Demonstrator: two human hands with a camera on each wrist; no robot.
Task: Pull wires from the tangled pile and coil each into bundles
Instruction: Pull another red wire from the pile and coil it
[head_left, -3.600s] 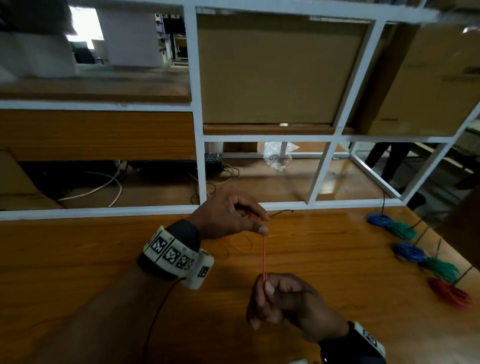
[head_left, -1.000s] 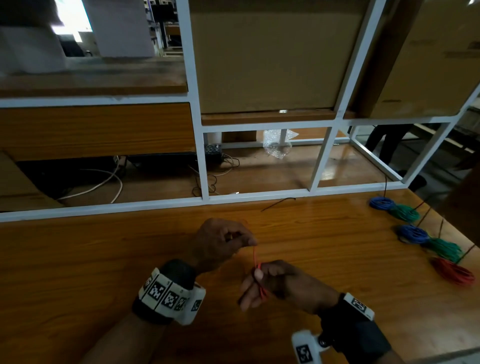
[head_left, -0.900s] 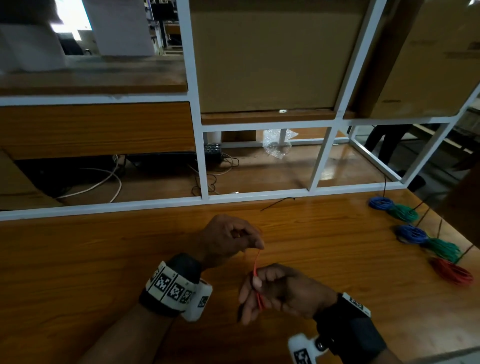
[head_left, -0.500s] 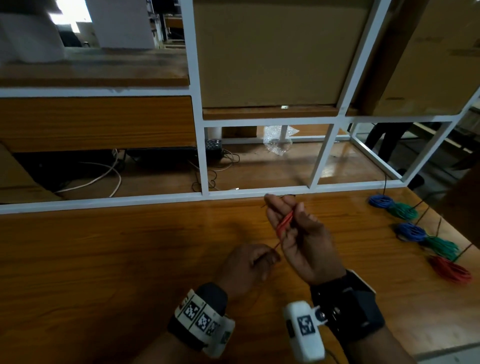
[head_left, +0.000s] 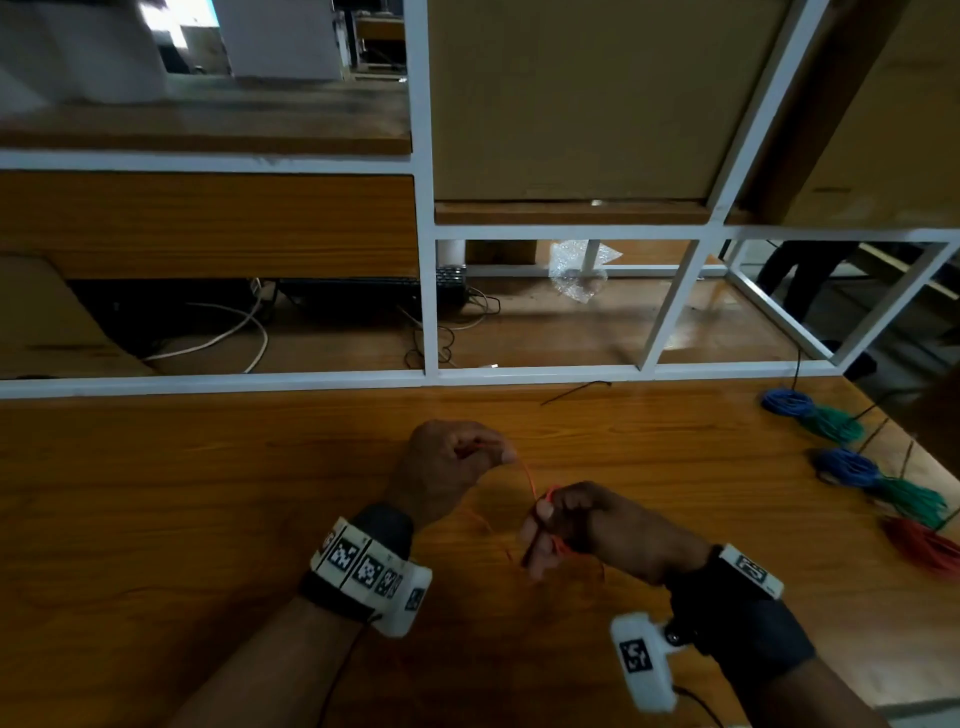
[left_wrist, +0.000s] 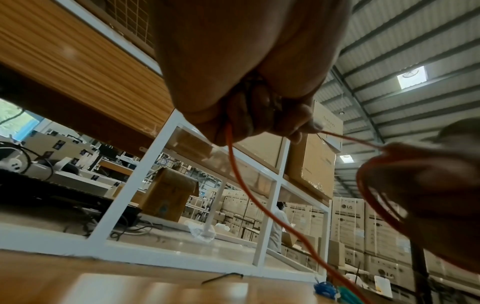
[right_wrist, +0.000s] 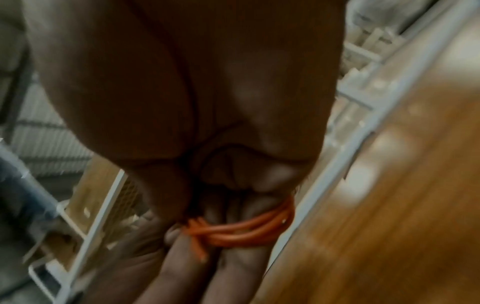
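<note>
Orange wire (head_left: 531, 480) strung between both hands above the wooden table (head_left: 208, 493), partly wound already. Changed since half a second back: right hand (head_left: 587, 525) no longer raised near the white frame (head_left: 426, 291) with fingers pointing up, now lowered and drawn back toward the body, knuckles up; left hand (head_left: 447, 467) no longer tucked low beside the right wrist, now lifted ahead and to the left of the right hand. Compared with the earliest frame, far less straight wire between the hands, more of it looped. Left hand closed in a pinch, thumb and forefinger nipping the wire, with the loose tail dropping from under the palm toward the table, plain in the left wrist view. Right hand curled around several orange turns wrapped across its fingers (right_wrist: 233, 267), a short cut end poking out beside the loops in the right wrist view, blurred there. Short slack stretch of wire running from the left pinch down to the coil on the right fingers. Off to the right on the table, well apart from the hands: finished blue, green and red bundles (head_left: 852, 467). Thin black wire (head_left: 576, 391) lying near the frame's bottom rail.
</note>
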